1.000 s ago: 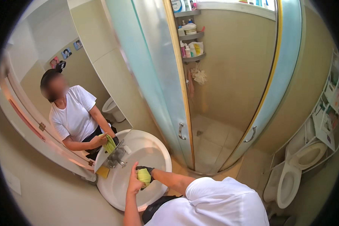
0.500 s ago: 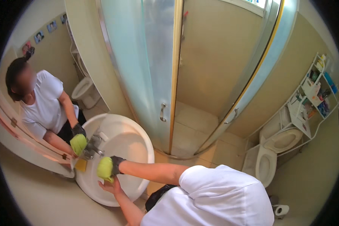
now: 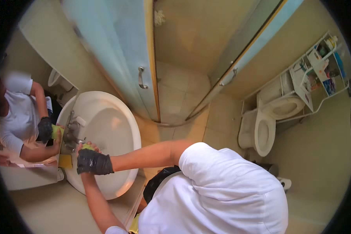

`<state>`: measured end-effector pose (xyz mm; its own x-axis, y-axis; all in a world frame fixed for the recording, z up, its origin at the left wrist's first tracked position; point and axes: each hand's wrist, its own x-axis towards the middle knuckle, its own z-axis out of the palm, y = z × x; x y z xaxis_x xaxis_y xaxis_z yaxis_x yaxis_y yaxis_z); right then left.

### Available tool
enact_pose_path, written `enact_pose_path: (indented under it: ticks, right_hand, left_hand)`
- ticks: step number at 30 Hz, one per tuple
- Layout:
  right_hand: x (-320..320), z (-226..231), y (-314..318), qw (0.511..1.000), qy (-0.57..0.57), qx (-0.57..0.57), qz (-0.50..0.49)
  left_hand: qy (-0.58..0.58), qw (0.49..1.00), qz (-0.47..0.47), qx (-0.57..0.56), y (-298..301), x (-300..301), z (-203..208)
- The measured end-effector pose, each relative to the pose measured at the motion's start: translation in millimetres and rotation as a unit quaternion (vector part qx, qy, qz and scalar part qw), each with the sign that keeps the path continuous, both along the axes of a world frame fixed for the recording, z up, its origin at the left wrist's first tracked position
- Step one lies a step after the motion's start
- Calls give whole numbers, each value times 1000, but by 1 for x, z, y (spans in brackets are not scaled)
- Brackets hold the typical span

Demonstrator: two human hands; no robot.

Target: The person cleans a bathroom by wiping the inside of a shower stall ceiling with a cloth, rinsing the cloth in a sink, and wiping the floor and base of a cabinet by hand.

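Over the white washbasin point(image 3: 119, 171), beside the metal tap point(image 3: 72, 136), both my hands are pressed together around a bunched lime-green cloth point(image 3: 89, 147). My right hand point(image 3: 94, 162) wears a black glove and lies on top, its fingers curled round the bundle. My bare left hand point(image 3: 84, 146) is underneath, largely covered by the glove, with fingers showing at the far side of the cloth. Most of the cloth is hidden in the grip. In the mirror point(image 3: 25, 117) the gloved hand, the green cloth and the bare hand show again.
A flat yellow sponge or cloth point(image 3: 65, 161) lies on the basin's left rim. Beyond the basin stands a shower enclosure with a handled glass door point(image 3: 142, 78). To the right are a toilet point(image 3: 264, 136), a white rack point(image 3: 300, 70) of bottles and a paper roll point(image 3: 286, 183).
The gloved hand has moved over the bare hand, and the cloth is now squeezed smaller between them, close to the tap. The view has shifted, so the basin sits further left.
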<state>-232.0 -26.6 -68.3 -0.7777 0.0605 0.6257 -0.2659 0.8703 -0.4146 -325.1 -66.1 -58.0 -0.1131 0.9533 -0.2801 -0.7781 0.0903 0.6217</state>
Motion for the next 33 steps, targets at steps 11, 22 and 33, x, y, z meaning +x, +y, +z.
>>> enact_pose_path:
  ticks: [11, 22, 33]
  right_hand:
    - [9, -11, -44, 958, 43, 283, -35]
    - [-47, -142, 1, 898, -382, -87, 202]
    - [7, 11, 22, 912, -92, 354, 187]
  left_hand:
    - [268, 812, -306, -418, 13, -26, 34]
    - [726, 537, -192, -385, 86, 46, -7]
    - [444, 789, 89, -415, -6, -9, 41]
